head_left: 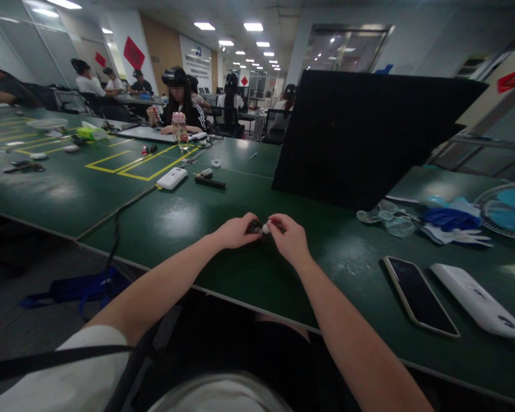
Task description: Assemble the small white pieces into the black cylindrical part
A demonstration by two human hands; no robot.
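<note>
Both hands meet above the green table point(236, 274), close to its near edge. My left hand point(237, 231) is closed on a small dark object point(256, 226) with some shiny parts; its kind is too small to make out. From the other side my right hand point(289, 236) pinches a small white piece point(265, 229) between thumb and fingertips. The white piece is right beside the dark object, and I cannot tell whether the two are joined. The fingers hide part of both.
A large black panel point(360, 137) stands tilted ahead on the right. A phone point(420, 294), a white power bank point(476, 297), gloves point(452, 223) and a fan point(510, 209) lie to the right. Another white device point(172, 178) and a black bar point(210, 182) lie ahead. Across sits a person point(182, 109).
</note>
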